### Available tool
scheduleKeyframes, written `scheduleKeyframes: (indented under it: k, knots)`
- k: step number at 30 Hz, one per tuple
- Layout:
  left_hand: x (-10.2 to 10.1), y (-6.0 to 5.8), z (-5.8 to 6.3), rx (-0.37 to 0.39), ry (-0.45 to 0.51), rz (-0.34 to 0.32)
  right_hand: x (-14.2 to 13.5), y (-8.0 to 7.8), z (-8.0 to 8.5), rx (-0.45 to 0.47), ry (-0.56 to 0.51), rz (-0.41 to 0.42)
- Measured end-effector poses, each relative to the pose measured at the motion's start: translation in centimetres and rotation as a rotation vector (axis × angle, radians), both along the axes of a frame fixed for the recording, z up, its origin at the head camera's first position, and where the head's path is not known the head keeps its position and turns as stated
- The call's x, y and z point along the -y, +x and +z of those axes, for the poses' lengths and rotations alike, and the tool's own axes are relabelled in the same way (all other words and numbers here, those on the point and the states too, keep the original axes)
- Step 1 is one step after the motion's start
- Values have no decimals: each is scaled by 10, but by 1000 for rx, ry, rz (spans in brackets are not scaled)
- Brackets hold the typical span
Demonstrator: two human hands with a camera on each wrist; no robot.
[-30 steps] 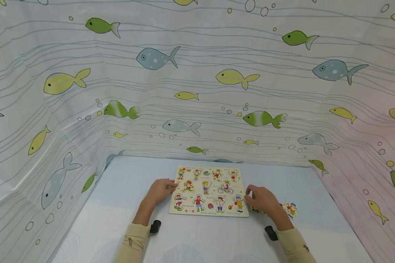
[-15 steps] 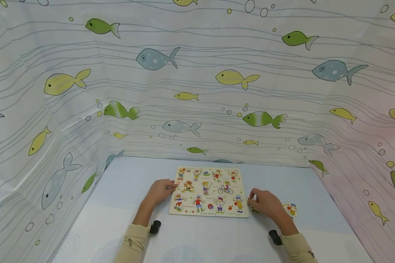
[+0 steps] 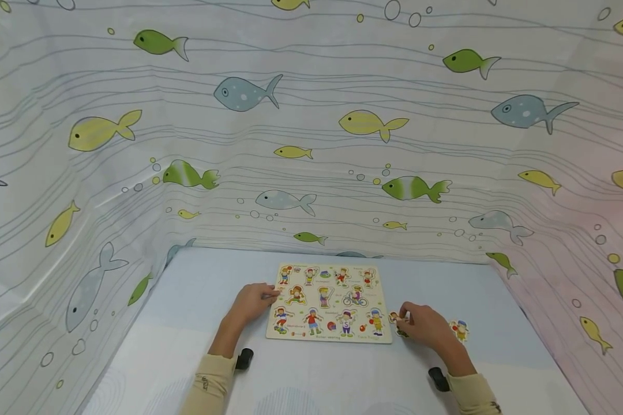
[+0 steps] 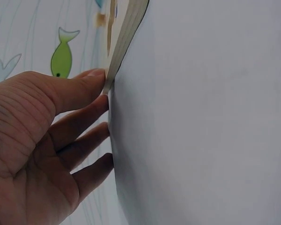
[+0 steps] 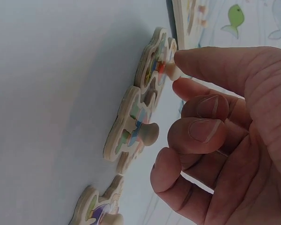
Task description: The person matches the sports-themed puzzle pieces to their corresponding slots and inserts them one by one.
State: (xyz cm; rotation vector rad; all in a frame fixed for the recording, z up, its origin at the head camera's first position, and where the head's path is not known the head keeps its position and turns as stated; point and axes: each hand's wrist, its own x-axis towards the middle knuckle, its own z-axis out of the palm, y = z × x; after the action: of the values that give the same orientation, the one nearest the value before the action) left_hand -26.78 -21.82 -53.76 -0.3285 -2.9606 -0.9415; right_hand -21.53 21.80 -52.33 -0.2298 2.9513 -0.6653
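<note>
A wooden puzzle board point(image 3: 334, 305) printed with sporting children lies on the table. At its left edge, my left hand point(image 3: 254, 301) rests its fingertips; the left wrist view shows the thumb against the board's edge point(image 4: 126, 42) and the other fingers extended beside it. To the right of the board, my right hand point(image 3: 420, 324) is over loose puzzle pieces. In the right wrist view, its thumb and index finger pinch the wooden knob of a puzzle piece point(image 5: 155, 65) that lies on the table. Its other fingers are curled beside a second knobbed piece point(image 5: 131, 126).
Another knobbed piece point(image 5: 96, 208) lies nearer in the right wrist view. A loose piece point(image 3: 460, 330) with a blue-capped figure shows right of my right hand. The pale table point(image 3: 311, 374) meets a fish-patterned curtain point(image 3: 311, 127) at the back and sides.
My right hand has moved right, from the board's right edge to the loose pieces, uncovering part of the nearest one. The left hand and the board stay in place.
</note>
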Motion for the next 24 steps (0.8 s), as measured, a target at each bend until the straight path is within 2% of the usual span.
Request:
scheduleKeyframes:
  k: [5, 15, 24]
  knots:
    - [0, 0, 2, 3, 1, 7, 0, 1, 0, 2, -12, 0]
    - [0, 0, -2, 5, 7, 1, -1, 0, -7, -9, 4, -1]
    - [0, -2, -2, 8, 7, 4, -1, -1, -5, -14, -5, -1]
